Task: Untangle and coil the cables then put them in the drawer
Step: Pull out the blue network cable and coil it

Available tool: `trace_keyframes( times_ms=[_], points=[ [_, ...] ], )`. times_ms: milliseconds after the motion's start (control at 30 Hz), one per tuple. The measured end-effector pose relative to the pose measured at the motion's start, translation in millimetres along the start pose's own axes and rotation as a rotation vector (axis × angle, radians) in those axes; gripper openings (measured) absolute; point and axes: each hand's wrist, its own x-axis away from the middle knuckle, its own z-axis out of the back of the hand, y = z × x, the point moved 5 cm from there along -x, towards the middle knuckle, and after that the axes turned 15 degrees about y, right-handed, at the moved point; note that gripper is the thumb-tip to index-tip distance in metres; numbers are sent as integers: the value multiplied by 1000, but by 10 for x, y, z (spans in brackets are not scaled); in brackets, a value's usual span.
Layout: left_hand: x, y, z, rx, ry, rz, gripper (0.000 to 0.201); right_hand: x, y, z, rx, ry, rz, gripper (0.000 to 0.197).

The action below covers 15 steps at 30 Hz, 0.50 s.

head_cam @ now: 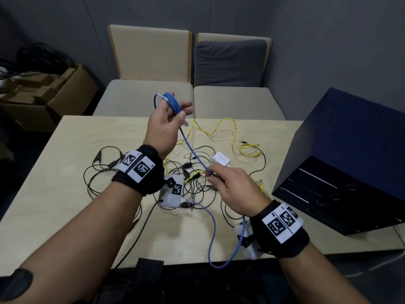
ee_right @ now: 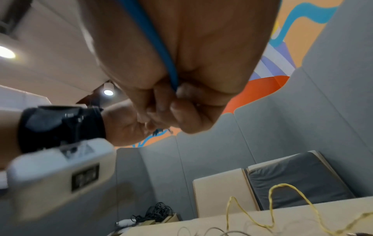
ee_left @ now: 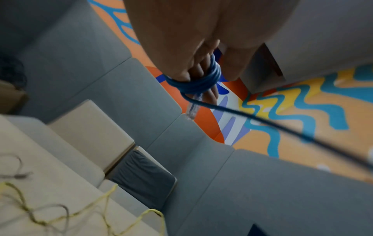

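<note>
A blue cable (head_cam: 192,153) is wound in several loops around the fingers of my raised left hand (head_cam: 168,115), whose thumb presses the loops; the wrist view shows the coil (ee_left: 199,79) and a clear plug (ee_left: 192,110) hanging below. From there the cable runs taut down to my right hand (head_cam: 228,183), which pinches it (ee_right: 161,47) between thumb and fingers, then loops off the table's front edge. A yellow cable (head_cam: 232,137) and several thin black cables (head_cam: 103,170) lie tangled on the table. The dark blue drawer unit (head_cam: 341,165) stands at the right.
A white charger block (head_cam: 221,160) lies among the cables on the beige table (head_cam: 54,194). Two beige chairs (head_cam: 149,62) stand behind it, one with a grey cushion (head_cam: 230,62). A cardboard box (head_cam: 54,95) with black cords sits on the floor at left.
</note>
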Motion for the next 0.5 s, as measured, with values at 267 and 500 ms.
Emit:
trace_keyframes(
  times_ms=[267, 500],
  points=[
    [178, -253, -31, -682, -399, -128, 51, -165, -151, 340, 10, 111, 148, 10],
    [532, -250, -191, -566, -675, 145, 59, -457, 50, 747, 113, 319, 187, 16]
  ],
)
